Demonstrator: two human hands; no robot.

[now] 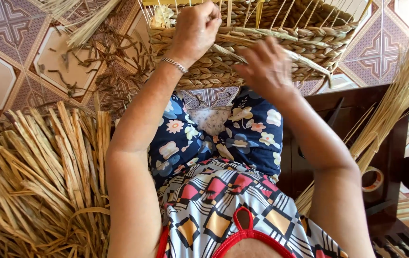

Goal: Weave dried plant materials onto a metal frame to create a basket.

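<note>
My left hand (196, 29) pinched an upright stake, my right hand (265, 67) closed on a flat strand (304, 59) at the basket (214, 71) across my knees. Several rows were woven; bare stakes remained far above.

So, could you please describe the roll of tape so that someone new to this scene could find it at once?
Start at the dark wooden furniture beside the person's right arm. A bundle of pale thin straws slants across it, and the roll of tape lies just right of the bundle's lower part. It is the only small ring there, tan with an open centre.
</note>
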